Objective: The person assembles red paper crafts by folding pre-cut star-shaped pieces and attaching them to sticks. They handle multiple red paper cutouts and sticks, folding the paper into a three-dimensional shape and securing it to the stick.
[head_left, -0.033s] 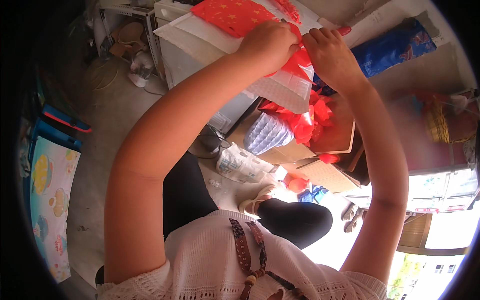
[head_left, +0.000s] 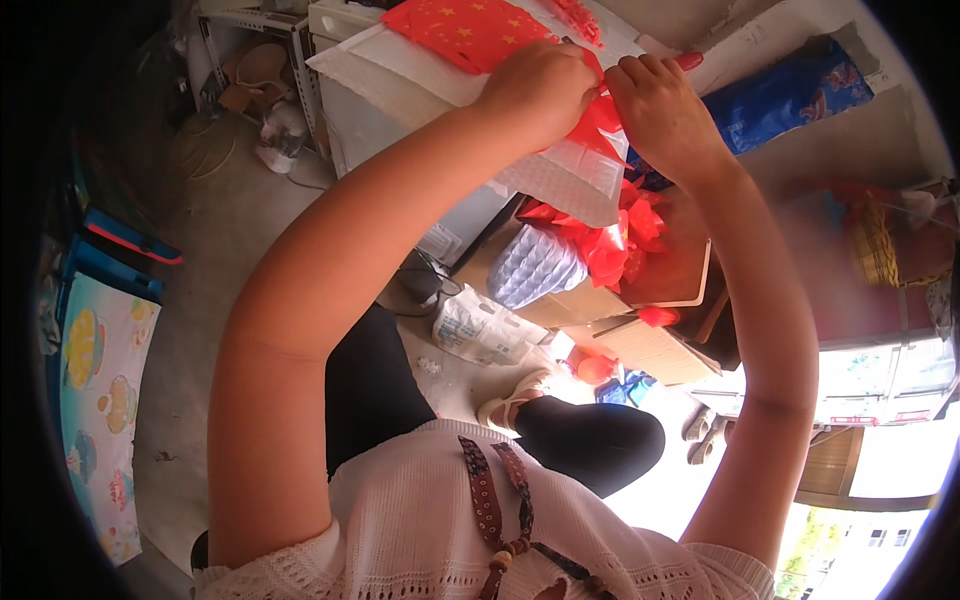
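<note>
The person's left hand (head_left: 540,85) and right hand (head_left: 660,105) were raised together at the top of the view, forearms reaching up from the lower edge. Both hands were closed on a red ribbon (head_left: 603,115). The left was clenched over its upper end, and the right pinched it from the opposite side with thumb and fingers. The ribbon was held between the two hands, in front of a white padded sheet (head_left: 570,180) that hung from a white table (head_left: 345,110). Whether the ribbon touched that sheet could not be told. A red cloth (head_left: 465,30) with yellow stars lay on the table, just left of the left hand. Below the hands, a heap of red ribbons (head_left: 615,245) sat on an open carton (head_left: 640,345), beside a pale quilted bundle (head_left: 535,265). A blue bag (head_left: 790,95) lay to the right. Compared with the earlier picture, no shift was found in hands, ribbon or surroundings, and both grips were unchanged.
</note>
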A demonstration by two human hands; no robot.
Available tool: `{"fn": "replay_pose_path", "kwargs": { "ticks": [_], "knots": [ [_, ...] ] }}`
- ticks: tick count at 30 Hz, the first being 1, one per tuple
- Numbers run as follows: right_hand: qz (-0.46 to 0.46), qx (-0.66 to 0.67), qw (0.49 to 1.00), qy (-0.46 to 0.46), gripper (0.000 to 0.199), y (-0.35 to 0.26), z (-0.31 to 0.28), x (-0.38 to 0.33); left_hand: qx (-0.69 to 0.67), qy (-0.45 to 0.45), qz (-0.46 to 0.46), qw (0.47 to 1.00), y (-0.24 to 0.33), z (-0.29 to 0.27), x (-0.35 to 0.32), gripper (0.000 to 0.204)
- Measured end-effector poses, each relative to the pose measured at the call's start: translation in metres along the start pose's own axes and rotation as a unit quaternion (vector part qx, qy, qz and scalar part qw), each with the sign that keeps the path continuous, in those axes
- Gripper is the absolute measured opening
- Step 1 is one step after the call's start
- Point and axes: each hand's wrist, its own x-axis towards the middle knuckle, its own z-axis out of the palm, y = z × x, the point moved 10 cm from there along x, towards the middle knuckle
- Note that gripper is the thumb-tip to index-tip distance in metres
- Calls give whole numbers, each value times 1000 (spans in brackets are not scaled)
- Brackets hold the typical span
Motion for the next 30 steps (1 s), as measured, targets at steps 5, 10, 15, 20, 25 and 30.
{"fn": "replay_pose_path", "kwargs": {
  "ticks": [5,10,15,20,25,30],
  "knots": [
    [11,-16,1000,-11,7,-1,6,1,11,0,10,1000,0,5,-1,10],
    [33,-3,999,-18,7,2,15,-5,16,-16,-5,1000,3,7,-1,8],
    [18,-77,997,-10,9,-4,10,-5,3,17,9,1000,4,6,2,10],
    [31,-116,992,-34,7,-3,19,-1,-1,-13,-48,999,-8,15,4,10],
    [49,-93,993,-56,4,3,25,4,-3,4,-53,999,-12,17,7,16],
    [-30,-123,991,-44,3,-5,18,3,-24,-17,-96,995,-14,20,7,17]
  ]
}}
